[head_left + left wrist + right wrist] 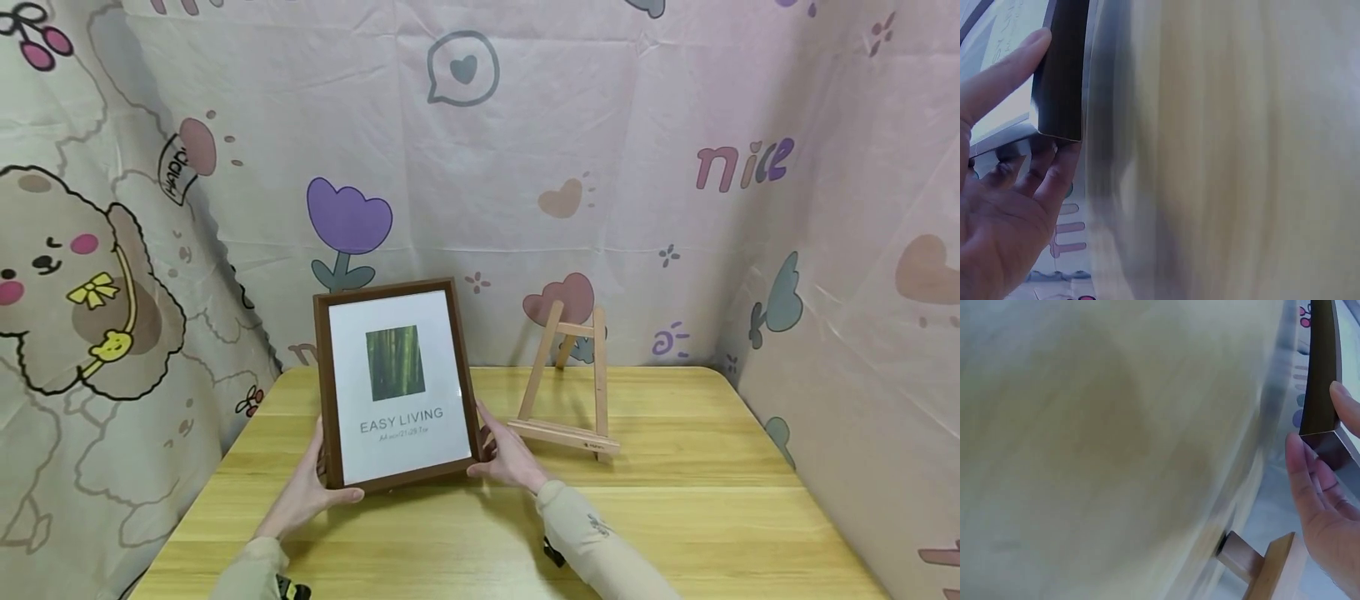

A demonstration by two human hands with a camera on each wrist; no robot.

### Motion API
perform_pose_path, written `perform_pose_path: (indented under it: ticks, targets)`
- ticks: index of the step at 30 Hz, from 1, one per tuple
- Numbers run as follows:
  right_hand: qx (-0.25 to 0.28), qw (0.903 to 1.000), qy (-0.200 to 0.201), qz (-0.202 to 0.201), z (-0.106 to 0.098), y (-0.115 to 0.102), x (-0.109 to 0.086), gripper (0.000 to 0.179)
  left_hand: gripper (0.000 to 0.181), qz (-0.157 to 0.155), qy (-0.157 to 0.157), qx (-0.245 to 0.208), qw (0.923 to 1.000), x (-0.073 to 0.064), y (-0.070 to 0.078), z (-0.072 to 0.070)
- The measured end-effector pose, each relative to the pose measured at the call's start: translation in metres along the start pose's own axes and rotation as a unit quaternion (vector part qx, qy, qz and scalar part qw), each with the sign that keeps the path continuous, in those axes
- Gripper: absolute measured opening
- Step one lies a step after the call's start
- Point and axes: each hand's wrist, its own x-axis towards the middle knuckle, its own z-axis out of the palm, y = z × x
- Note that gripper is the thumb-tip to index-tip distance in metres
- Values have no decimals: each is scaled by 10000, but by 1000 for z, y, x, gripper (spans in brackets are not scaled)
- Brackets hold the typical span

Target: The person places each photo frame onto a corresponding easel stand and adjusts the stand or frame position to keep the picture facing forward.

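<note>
Both hands grip a brown picture frame (324, 392) by its lower corners. It stands nearly upright, tilted a little sideways, and its white sheet bears a green forest picture and the words EASY LIVING. My left hand (311, 492) holds the lower left corner, thumb in front and fingers behind, as the left wrist view also shows. At the lower right corner my right hand (510, 457) holds the frame the same way; in the right wrist view its fingers (1300, 475) lie behind the edge. A small wooden easel (600, 375) stands just right of the right hand.
The wooden table (675, 500) runs under everything. Behind it and at both sides hangs a printed cloth (637, 125) with flowers, hearts and a cartoon animal. The easel's ledge (566, 436) reaches close to the right hand.
</note>
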Motion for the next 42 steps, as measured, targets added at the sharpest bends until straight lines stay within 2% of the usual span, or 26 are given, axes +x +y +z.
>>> perform_pose_path:
  ticks: [7, 14, 23, 31, 37, 42]
  targets:
    - [67, 9998, 168, -91, -8, 1, -4, 121, 147, 333, 213, 89, 9992, 8, 5, 6]
    - [5, 9995, 298, -49, -17, 1, -10, 120, 147, 19, 214, 259, 9994, 12, 16, 11]
    - [-42, 9983, 576, 31, -30, 3, -18, 118, 133, -97, 214, 120, 9997, 24, 28, 22]
    - [-190, 9957, 849, 332, -42, 7, -28, 113, 128, 231, 260, 92, 9994, 36, 37, 33]
    - [-306, 9943, 960, 341, -52, 12, -36, 113, 126, 561, 299, 46, 9980, 44, 43, 44]
    - [-254, 9931, 1078, 394, -60, 17, -41, 111, 127, 609, 268, 11, 9978, 51, 49, 53]
